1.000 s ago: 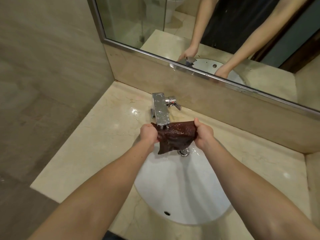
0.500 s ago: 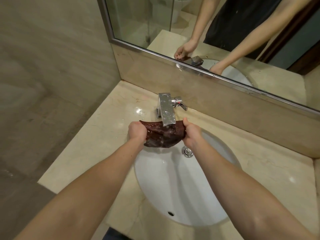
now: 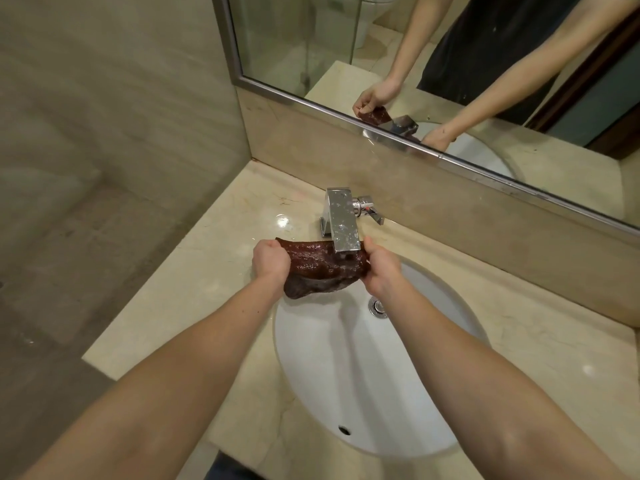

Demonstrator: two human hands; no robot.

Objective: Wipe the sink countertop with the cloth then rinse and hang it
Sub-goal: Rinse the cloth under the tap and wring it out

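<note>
Both hands grip the dark brown cloth [image 3: 320,268], the left hand [image 3: 271,259] bunching its left end in a fist, the right hand [image 3: 379,270] pinching its right end. The cloth stretches between them, wet and glistening, directly under the spout of the chrome faucet [image 3: 341,223], above the back rim of the white sink [image 3: 363,368]. Around the basin lies the beige marble surface [image 3: 180,296]. A mirror [image 3: 433,57] runs along the back wall; stone tiles line the left wall.

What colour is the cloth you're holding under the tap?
Dark reddish-brown, wet and glossy; the cloth shows best in the head view, stretched between both hands.
</note>
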